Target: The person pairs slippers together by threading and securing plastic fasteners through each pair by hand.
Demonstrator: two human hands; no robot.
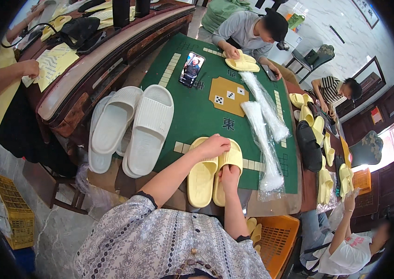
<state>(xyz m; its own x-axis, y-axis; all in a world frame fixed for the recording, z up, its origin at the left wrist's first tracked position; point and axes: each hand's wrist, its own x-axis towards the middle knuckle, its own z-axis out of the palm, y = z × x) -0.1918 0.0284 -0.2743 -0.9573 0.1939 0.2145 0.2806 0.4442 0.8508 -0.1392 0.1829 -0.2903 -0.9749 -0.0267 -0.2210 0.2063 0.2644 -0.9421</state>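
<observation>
A pair of pale yellow slide slippers lies at the table's near edge in front of me, toes pointing away. My left hand (214, 145) reaches across the left yellow slipper (200, 186), its bent fingers closed on the front of the right yellow slipper (235, 158). At that slipper's foot opening is my right hand (228, 177), fingers closed at the strap's edge; the fingertips are hidden beneath it. To the left, several light grey slippers (153, 116) sit grouped together. Clear plastic bags with white filling (264, 144) lie to the right.
The green mat (187, 130) bears a phone (191, 69) and white tiles. Across the table a person (253, 35) handles yellow slippers (242, 63). More people and slippers are at the right. An orange crate (278, 239) stands by my right side, a yellow crate (13, 211) at left.
</observation>
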